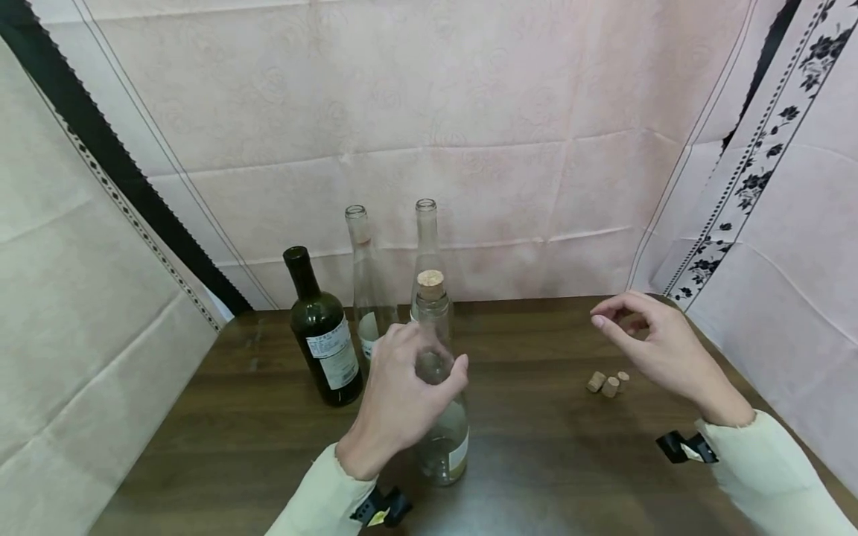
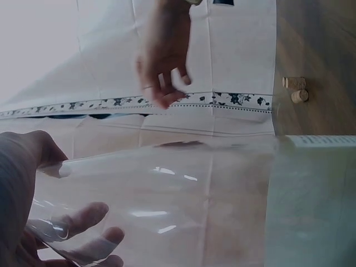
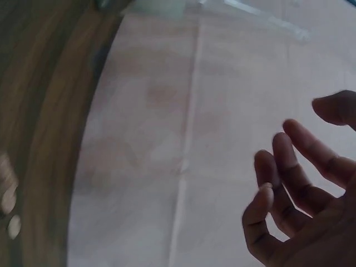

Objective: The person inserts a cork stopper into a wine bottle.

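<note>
My left hand grips a clear glass bottle round its upper body. The bottle stands upright at the middle of the table, and a cork sits in its mouth. In the left wrist view the fingers show through the glass, with the thumb on the near side. Over the right part of the table my right hand hangs in the air, fingers loosely bent and nothing held. Just below and left of it lie several small corks.
A dark green wine bottle with a white label stands at the back left. Beside it are two clear bottles, one with a cork down in its neck and the other partly behind the gripped bottle. Pale cloth walls enclose the wooden table.
</note>
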